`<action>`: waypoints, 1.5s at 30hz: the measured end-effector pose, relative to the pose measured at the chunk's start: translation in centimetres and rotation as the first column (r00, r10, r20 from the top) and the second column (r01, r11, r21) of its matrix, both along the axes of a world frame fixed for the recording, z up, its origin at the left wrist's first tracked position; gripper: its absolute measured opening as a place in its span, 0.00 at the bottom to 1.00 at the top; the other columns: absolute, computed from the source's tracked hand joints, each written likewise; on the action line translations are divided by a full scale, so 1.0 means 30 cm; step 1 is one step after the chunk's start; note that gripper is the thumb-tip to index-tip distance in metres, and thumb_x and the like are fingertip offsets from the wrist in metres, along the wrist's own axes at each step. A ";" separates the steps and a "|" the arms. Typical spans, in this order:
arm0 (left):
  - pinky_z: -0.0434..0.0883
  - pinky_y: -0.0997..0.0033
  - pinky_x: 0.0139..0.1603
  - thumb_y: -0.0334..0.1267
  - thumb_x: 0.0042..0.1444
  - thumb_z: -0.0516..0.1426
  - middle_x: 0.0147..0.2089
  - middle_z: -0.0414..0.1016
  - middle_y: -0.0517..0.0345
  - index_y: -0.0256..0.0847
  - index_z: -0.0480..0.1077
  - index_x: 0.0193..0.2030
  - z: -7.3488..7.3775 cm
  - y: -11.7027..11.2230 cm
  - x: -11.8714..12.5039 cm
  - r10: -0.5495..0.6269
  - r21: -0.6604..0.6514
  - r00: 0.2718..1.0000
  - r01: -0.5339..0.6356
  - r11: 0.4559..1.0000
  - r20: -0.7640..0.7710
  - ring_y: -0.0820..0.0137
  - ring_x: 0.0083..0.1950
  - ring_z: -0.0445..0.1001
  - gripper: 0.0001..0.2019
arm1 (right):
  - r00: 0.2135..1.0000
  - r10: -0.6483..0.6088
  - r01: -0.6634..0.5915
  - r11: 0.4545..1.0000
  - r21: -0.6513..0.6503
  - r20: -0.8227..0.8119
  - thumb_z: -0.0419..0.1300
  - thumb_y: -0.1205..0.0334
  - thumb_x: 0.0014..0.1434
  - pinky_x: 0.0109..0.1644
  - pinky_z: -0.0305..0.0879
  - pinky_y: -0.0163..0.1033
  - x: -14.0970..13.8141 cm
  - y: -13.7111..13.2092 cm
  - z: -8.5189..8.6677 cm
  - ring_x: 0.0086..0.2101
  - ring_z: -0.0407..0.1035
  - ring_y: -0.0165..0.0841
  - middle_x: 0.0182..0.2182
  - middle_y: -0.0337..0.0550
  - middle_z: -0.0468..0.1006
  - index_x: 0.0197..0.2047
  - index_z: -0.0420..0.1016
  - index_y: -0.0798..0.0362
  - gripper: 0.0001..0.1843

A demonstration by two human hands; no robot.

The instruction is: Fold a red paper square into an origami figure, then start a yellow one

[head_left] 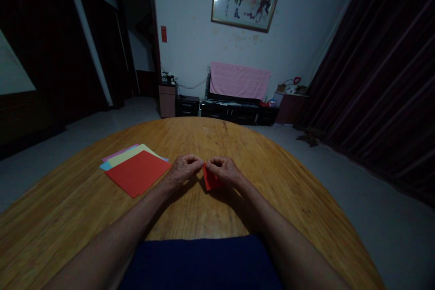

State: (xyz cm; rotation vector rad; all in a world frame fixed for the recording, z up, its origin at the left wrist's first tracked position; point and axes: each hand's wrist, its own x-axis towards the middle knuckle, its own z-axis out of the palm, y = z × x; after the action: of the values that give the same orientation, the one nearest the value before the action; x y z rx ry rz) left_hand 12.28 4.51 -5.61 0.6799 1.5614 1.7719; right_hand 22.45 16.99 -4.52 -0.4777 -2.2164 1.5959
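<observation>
A small folded piece of red paper (210,181) is held just above the round wooden table (265,163), between both of my hands. My left hand (183,168) is closed, its fingertips pinching the paper's top corner from the left. My right hand (224,170) is closed too, pinching the same top edge from the right, and it covers part of the paper. Both forearms rest on the table. To the left lies a stack of coloured paper sheets (136,170) with a red sheet on top and yellow, blue and purple ones beneath.
A dark blue cloth (200,263) lies at the table's near edge between my arms. Beyond the table are a grey floor, a low black cabinet (234,111) with a pink cloth (239,80) over something behind it, and dark curtains (384,81) at the right.
</observation>
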 end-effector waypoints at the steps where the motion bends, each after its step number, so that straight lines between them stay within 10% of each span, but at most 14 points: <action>1: 0.58 0.79 0.22 0.42 0.46 0.62 0.24 0.63 0.65 0.40 0.68 0.29 -0.003 0.000 -0.002 0.000 -0.001 1.000 0.000 1.000 -0.001 0.80 0.21 0.60 0.09 | 1.000 0.000 0.000 1.000 -0.002 0.000 0.60 0.62 0.53 0.24 0.55 0.30 0.001 -0.003 0.000 0.22 0.61 0.25 0.20 0.36 0.68 0.23 0.70 0.55 0.09; 29: 0.56 0.79 0.20 0.38 0.45 0.62 0.20 0.63 0.66 0.38 0.68 0.26 -0.046 0.000 -0.052 -0.127 0.013 0.992 0.127 0.992 0.013 0.80 0.18 0.59 0.08 | 0.999 0.028 -0.033 0.994 0.100 0.046 0.59 0.61 0.55 0.31 0.61 0.34 0.019 0.019 -0.043 0.27 0.65 0.30 0.22 0.39 0.70 0.27 0.71 0.54 0.07; 34: 0.57 0.78 0.19 0.37 0.42 0.63 0.18 0.63 0.66 0.38 0.67 0.24 -0.062 0.022 -0.081 -0.083 0.036 0.996 0.082 0.996 0.035 0.80 0.17 0.59 0.08 | 0.929 -0.310 0.366 0.843 0.394 -0.200 0.61 0.61 0.51 0.50 0.64 0.43 -0.015 0.066 -0.070 0.46 0.68 0.39 0.46 0.48 0.74 0.45 0.74 0.51 0.16; 39: 0.60 0.77 0.19 0.41 0.36 0.65 0.19 0.69 0.61 0.36 0.69 0.24 -0.046 0.043 -0.104 0.093 0.075 0.993 -0.099 0.992 0.075 0.77 0.18 0.64 0.13 | 0.711 -0.656 0.693 0.716 0.092 -0.251 0.60 0.53 0.51 0.49 0.65 0.45 -0.039 0.108 -0.073 0.48 0.67 0.43 0.52 0.57 0.68 0.52 0.67 0.56 0.27; 45: 0.60 0.79 0.19 0.41 0.36 0.66 0.21 0.72 0.60 0.35 0.71 0.28 -0.039 0.048 -0.081 0.163 0.117 0.974 -0.182 0.976 0.156 0.77 0.18 0.66 0.14 | 0.889 -0.411 0.301 0.857 -0.419 -0.202 0.61 0.44 0.50 0.26 0.58 0.34 -0.053 0.068 -0.084 0.23 0.64 0.28 0.28 0.40 0.71 0.35 0.69 0.53 0.20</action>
State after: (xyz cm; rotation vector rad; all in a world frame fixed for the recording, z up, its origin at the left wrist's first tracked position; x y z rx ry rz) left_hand 9.85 5.94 -6.78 0.4750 1.4519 2.0195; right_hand 20.85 19.03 -7.03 -0.6755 -1.5008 1.7523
